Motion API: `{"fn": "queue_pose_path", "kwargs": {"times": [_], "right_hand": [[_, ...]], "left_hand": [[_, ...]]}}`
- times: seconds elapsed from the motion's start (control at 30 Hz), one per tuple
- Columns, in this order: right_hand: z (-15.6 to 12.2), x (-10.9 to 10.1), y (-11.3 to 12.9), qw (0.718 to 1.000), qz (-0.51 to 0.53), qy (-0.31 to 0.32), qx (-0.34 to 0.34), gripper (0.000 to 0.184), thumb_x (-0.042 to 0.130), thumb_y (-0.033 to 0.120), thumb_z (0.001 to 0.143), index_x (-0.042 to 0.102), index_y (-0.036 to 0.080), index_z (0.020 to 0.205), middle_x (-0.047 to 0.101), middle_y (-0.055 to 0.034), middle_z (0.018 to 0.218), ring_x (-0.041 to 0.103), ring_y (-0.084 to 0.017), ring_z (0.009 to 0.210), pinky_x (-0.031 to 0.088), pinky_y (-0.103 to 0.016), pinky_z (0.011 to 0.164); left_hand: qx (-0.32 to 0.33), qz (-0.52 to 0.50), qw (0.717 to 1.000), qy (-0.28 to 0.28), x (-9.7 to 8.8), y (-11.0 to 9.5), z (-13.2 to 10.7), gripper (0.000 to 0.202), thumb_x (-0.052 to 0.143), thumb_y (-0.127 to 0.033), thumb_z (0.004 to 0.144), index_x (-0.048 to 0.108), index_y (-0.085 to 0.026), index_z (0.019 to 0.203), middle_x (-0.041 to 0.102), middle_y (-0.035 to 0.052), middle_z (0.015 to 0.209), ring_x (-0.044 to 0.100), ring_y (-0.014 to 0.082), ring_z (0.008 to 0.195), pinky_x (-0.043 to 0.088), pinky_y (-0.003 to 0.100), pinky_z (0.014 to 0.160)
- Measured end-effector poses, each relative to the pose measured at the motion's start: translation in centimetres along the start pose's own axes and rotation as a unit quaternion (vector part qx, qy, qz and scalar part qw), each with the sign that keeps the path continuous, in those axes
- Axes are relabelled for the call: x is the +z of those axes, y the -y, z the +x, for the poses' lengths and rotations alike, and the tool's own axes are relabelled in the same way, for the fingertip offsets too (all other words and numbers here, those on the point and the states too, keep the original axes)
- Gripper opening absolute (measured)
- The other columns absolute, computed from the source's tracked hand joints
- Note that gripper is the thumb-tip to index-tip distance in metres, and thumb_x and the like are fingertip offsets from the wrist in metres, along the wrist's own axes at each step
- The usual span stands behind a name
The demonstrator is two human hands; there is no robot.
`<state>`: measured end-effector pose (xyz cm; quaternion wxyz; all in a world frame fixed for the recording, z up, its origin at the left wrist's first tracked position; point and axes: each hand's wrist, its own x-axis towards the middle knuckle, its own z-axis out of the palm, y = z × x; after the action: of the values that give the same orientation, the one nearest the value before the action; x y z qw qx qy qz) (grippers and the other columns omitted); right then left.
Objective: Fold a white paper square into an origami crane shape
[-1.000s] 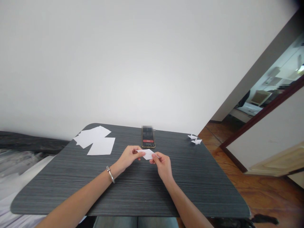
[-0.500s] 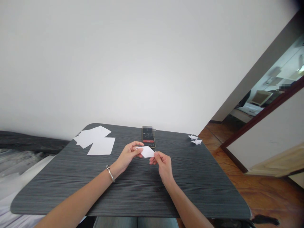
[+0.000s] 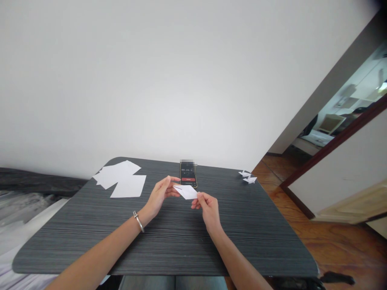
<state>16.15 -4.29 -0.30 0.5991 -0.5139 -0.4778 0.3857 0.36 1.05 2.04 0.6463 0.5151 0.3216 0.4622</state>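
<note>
A small folded white paper (image 3: 187,191) is held above the dark striped table (image 3: 169,237), between my two hands. My left hand (image 3: 161,194), with a metal bracelet on its wrist, pinches the paper's left tip with closed fingers. My right hand (image 3: 207,207) pinches the lower right corner of the same paper. The paper is a pointed, kite-like shape with a fold line along it.
A phone (image 3: 188,178) showing a timer lies just beyond the paper. Several white paper sheets (image 3: 122,183) lie at the table's far left. Two small folded paper figures (image 3: 248,177) sit at the far right corner. An open doorway (image 3: 338,133) is to the right.
Both hands have lifted the folded paper slightly up and away, and the paper has turned so that its left end points more sharply.
</note>
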Motion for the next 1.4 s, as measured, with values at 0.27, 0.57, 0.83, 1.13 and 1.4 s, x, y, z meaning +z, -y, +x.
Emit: {"fn": "queue_pose_path", "kwargs": {"times": [0.27,0.57,0.83,1.13,1.4], "right_hand": [[-0.11,-0.03,0.06,0.999,-0.018,0.035,-0.002,0.036,0.047,0.039,0.080,0.059,0.014,0.057,0.059,-0.0021,0.051,0.053,-0.012,0.048,0.039,-0.022,0.047],[-0.13,-0.28,-0.01,0.993,-0.097,0.027,-0.057,0.020,0.054,0.030,0.076,0.059,0.015,0.063,0.053,0.0001,0.060,0.047,-0.012,0.058,0.037,-0.022,0.053],[-0.37,-0.03,-0.14,0.994,-0.087,0.050,-0.042,0.021,0.052,0.030,0.076,0.055,0.016,0.062,0.048,0.0022,0.056,0.041,-0.011,0.052,0.033,-0.021,0.049],[-0.46,0.05,0.28,0.994,-0.049,0.097,-0.009,0.023,0.052,0.031,0.076,0.049,0.016,0.059,0.040,0.0053,0.050,0.032,-0.008,0.045,0.025,-0.021,0.045],[-0.52,-0.14,0.11,0.991,-0.086,0.103,-0.030,0.020,0.053,0.030,0.076,0.052,0.016,0.062,0.043,0.0043,0.051,0.036,-0.009,0.047,0.027,-0.021,0.046]], "left_hand": [[-0.003,0.112,0.994,0.018,0.56,0.17,-0.06,0.026,0.066,-0.027,0.067,0.061,-0.009,0.085,0.065,0.0032,0.068,0.058,0.0118,0.060,0.047,0.023,0.059],[0.004,0.180,0.981,0.078,0.45,0.48,-0.19,0.019,0.063,-0.029,0.069,0.059,-0.010,0.071,0.060,-0.0001,0.057,0.053,0.0102,0.053,0.040,0.020,0.052],[0.025,0.203,0.976,0.070,0.73,0.27,-0.25,0.031,0.063,-0.025,0.067,0.051,-0.013,0.093,0.037,-0.0105,0.046,0.038,0.0058,0.043,0.030,0.017,0.046],[0.053,0.180,0.978,0.094,0.69,0.49,-0.28,0.035,0.060,-0.028,0.072,0.048,-0.014,0.101,0.042,-0.0067,0.060,0.040,0.0067,0.052,0.033,0.019,0.052],[0.040,0.198,0.973,0.113,0.79,0.49,-0.41,0.038,0.060,-0.028,0.073,0.046,-0.015,0.105,0.043,-0.0060,0.062,0.041,0.0070,0.055,0.033,0.019,0.053]]}}
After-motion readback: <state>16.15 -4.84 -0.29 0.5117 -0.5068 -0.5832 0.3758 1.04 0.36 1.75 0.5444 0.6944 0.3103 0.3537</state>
